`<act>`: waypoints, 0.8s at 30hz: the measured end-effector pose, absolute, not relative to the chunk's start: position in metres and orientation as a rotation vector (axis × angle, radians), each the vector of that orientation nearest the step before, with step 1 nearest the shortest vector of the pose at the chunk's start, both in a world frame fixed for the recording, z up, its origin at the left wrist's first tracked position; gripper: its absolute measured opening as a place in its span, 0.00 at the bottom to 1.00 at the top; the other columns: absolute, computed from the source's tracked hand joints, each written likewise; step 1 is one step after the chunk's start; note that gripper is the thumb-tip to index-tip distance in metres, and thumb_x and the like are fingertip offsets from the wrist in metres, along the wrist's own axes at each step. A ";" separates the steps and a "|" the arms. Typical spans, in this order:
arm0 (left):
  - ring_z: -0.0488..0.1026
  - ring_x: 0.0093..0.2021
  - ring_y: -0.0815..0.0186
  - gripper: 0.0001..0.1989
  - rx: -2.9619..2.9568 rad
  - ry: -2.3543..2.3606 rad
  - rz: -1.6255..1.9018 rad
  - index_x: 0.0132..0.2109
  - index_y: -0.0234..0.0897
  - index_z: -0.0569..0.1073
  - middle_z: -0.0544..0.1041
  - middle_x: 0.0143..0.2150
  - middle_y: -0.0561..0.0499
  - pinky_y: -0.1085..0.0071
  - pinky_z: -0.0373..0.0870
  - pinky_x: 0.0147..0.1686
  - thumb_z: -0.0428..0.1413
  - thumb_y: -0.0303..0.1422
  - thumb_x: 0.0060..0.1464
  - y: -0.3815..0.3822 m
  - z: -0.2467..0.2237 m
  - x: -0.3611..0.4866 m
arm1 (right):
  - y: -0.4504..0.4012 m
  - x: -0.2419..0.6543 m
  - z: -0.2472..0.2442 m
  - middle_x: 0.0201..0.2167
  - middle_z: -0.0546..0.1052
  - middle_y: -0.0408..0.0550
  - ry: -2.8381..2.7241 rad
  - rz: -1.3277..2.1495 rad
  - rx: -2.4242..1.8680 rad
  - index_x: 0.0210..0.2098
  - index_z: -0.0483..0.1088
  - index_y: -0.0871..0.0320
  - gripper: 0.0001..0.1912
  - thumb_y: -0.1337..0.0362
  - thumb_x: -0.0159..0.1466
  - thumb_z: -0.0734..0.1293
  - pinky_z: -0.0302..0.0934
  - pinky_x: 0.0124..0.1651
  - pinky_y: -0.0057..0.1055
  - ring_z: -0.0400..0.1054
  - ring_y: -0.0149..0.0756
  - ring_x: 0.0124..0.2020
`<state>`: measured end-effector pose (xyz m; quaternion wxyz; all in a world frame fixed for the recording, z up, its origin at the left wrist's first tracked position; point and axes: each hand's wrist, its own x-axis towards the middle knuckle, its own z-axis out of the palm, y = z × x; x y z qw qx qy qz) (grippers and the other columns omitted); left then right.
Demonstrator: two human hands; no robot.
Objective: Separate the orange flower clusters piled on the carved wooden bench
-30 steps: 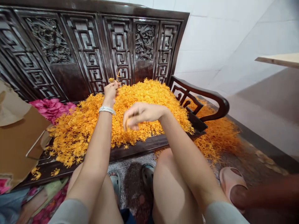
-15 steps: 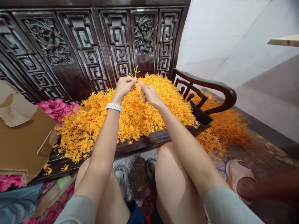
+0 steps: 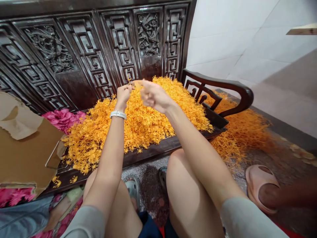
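My left hand (image 3: 123, 96), with a pale band at the wrist, pinches a small yellow-orange branched piece (image 3: 129, 79), which looks like a plastic flower part. Its thin prongs stick up above my fingertips. My right hand (image 3: 155, 96) is blurred by motion just to the right. Its forefinger stretches out toward the piece, while the other fingers are loosely bent; I see nothing held in them. Below both hands lies a large heap of similar yellow-orange pieces (image 3: 148, 122), spread over the seat of a dark carved wooden bench (image 3: 158, 145).
The bench's armrest (image 3: 237, 91) curves out at the right. More orange pieces (image 3: 245, 132) lie on the floor beyond it. At the left are a cardboard sheet (image 3: 27, 155) and pink artificial flowers (image 3: 60, 119). Another person's shoe (image 3: 260, 185) is at the lower right.
My left hand has moved slightly left and down with the piece. My right hand has turned and extended its forefinger leftward across it. The whole view has shifted a little.
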<state>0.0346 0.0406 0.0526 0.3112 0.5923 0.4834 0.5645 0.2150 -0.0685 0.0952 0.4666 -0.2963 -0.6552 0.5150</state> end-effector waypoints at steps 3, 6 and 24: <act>0.70 0.27 0.69 0.11 1.435 1.210 1.524 0.32 0.37 0.73 0.76 0.30 0.48 0.72 0.64 0.28 0.54 0.30 0.66 0.036 0.062 0.040 | -0.034 0.231 0.071 0.21 0.55 0.34 -1.014 1.005 -1.100 0.43 0.66 0.55 0.10 0.56 0.73 0.69 0.40 0.22 0.26 0.46 0.26 0.20; 0.71 0.27 0.70 0.13 1.417 1.123 1.510 0.34 0.38 0.71 0.75 0.30 0.49 0.74 0.67 0.28 0.55 0.35 0.70 0.028 0.073 0.050 | -0.020 0.235 0.057 0.22 0.62 0.38 -0.986 0.969 -1.225 0.39 0.64 0.55 0.10 0.58 0.73 0.68 0.41 0.22 0.27 0.50 0.27 0.21; 0.48 0.14 0.78 0.14 0.741 0.678 1.509 0.31 0.38 0.62 0.58 0.23 0.59 0.80 0.45 0.14 0.50 0.18 0.63 0.042 0.038 0.031 | -0.082 0.203 0.098 0.23 0.67 0.37 -2.242 1.785 -0.078 0.36 0.70 0.59 0.22 0.48 0.64 0.79 0.56 0.31 0.26 0.60 0.25 0.26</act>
